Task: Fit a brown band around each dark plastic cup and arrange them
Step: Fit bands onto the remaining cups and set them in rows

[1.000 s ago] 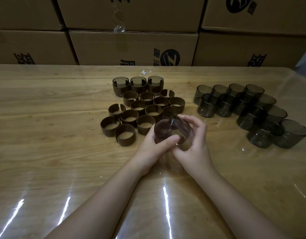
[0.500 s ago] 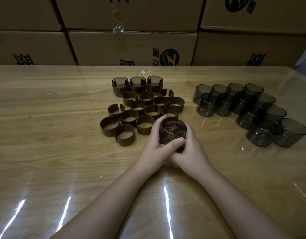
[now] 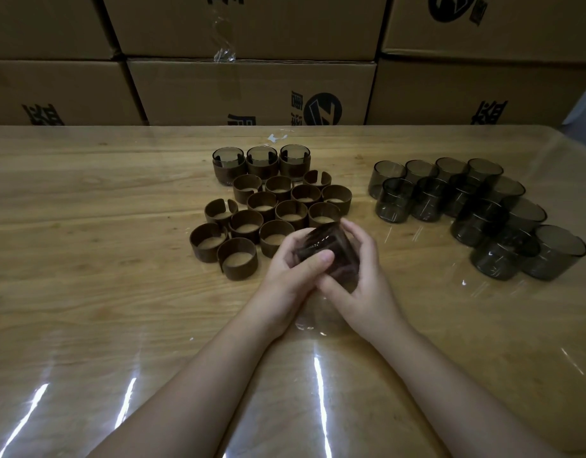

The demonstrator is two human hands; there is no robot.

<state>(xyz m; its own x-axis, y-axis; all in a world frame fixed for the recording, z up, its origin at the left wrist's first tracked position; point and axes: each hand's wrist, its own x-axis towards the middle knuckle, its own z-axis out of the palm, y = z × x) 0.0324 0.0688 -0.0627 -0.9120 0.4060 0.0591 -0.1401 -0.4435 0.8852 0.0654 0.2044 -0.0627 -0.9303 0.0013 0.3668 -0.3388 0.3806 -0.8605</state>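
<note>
My feed is dim and brownish. White glare streaks cross the glossy table nearest me, with small glints by the dark cups, which read murky. The held cup looks smeared. Shadows are soft. The boxes bow toward the edges.

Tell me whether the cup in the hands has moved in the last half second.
Yes. The cup has tipped from upright to slanted, held by the left hand and right hand, but keeps its place right beside the loose bands.

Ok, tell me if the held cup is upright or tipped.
Tipped: the cup leans between the left hand and right hand, round end slanted up-left.
</note>
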